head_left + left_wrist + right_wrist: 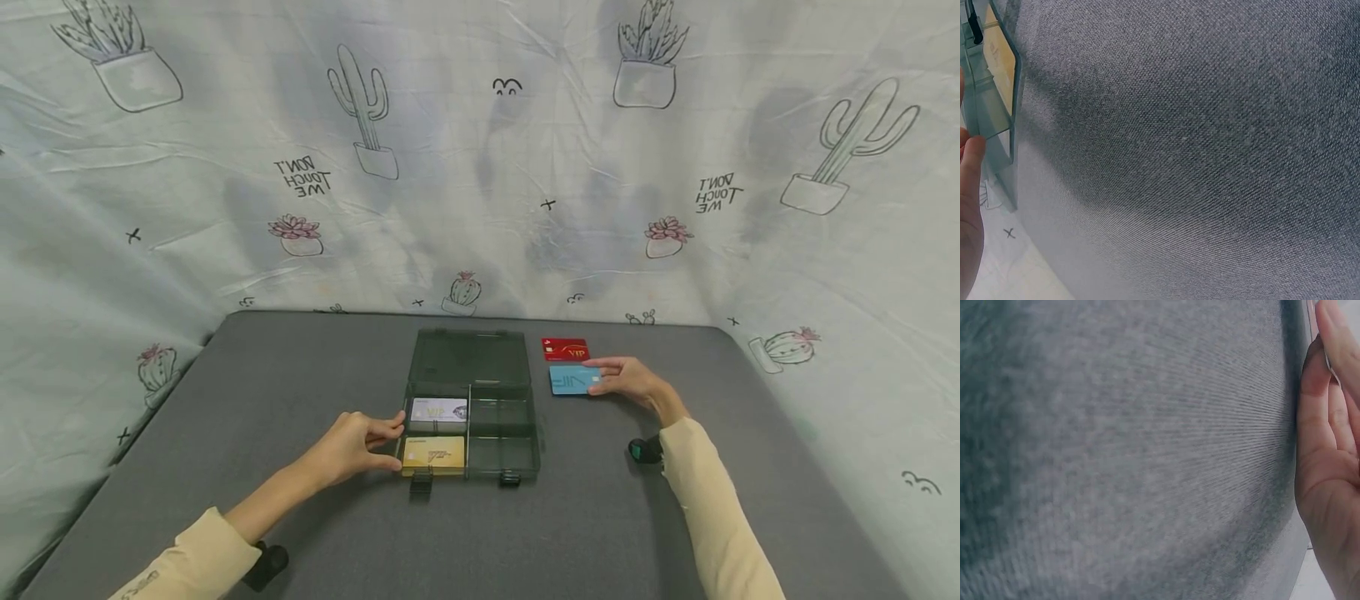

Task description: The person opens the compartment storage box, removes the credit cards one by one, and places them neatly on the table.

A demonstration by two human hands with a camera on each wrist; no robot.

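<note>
A dark translucent plastic box (504,435) lies open on the table, its lid (468,358) folded back and its inside split into compartments. In its left column are a white VIP card (438,410) at the back and a yellow card (433,454) in front. My left hand (352,446) holds the box's left side, thumb near the front corner and fingers farther back; the left wrist view has a finger (971,165) right at the box edge. Right of the box, my right hand (630,379) pinches a blue card (573,380) by its right end, thumb below and fingers above.
A red VIP card (564,349) lies just behind the blue one. The grey table (300,375) is backed by a white curtain (480,167) printed with cacti. Two latches (422,483) stick out from the box front. A dark device (643,451) is by the right wrist.
</note>
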